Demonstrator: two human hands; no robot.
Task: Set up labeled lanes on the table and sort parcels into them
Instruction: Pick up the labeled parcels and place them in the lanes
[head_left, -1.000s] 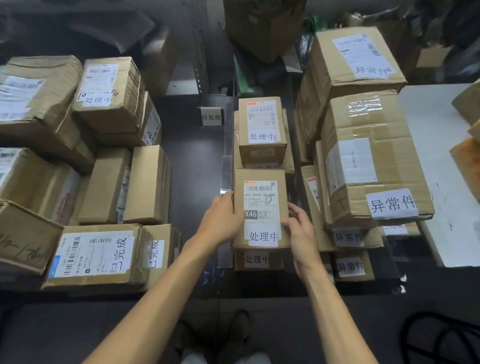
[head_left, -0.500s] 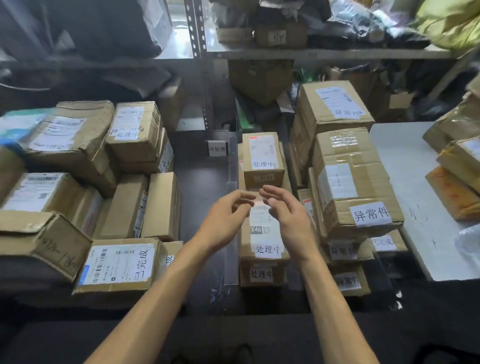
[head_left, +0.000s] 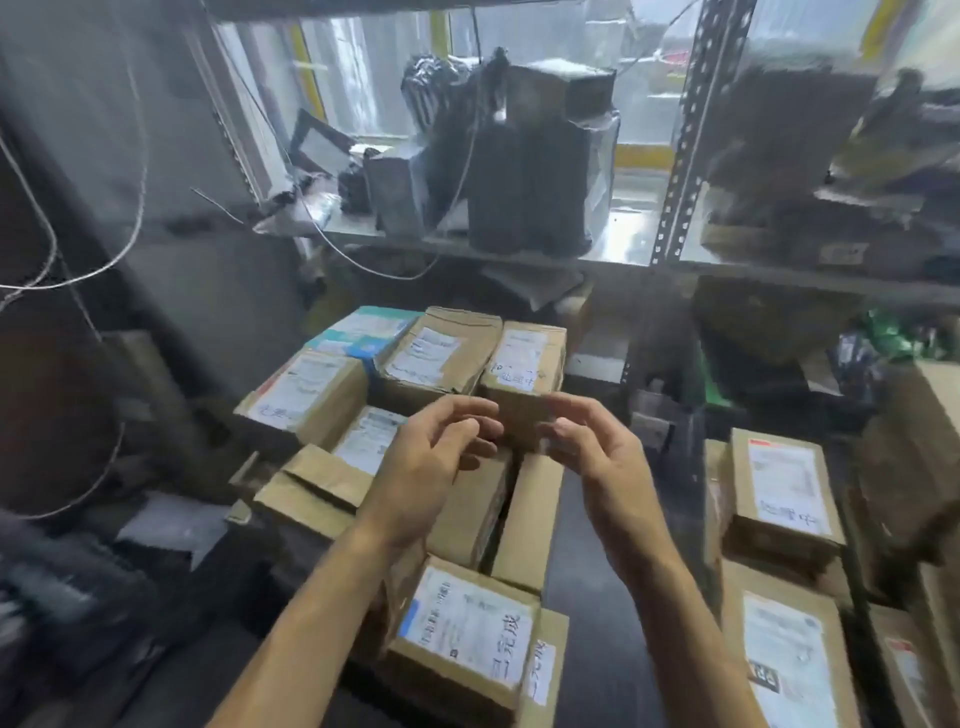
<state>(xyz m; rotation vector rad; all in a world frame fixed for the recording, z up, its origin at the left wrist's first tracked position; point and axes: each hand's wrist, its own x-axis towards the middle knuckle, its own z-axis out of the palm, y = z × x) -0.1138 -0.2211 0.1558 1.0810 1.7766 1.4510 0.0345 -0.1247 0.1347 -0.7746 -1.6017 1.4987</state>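
Far beyond both hands: metal shelf (head_left: 685, 156), loaded with dark, blurred bundles. Under and between the forearms: dark table (head_left: 597, 649). Beneath and just beyond the left hand (head_left: 431, 467): cluster of brown parcels (head_left: 441, 353), stacked, touching one another, white labels up. Well to the right of the right hand (head_left: 597, 457): second stack of labelled parcels (head_left: 779, 493). Close under the left forearm: parcel with handwritten label (head_left: 467, 629). Hands held up over the parcels, palms facing, near but apart, fingers loosely curled, holding nothing.
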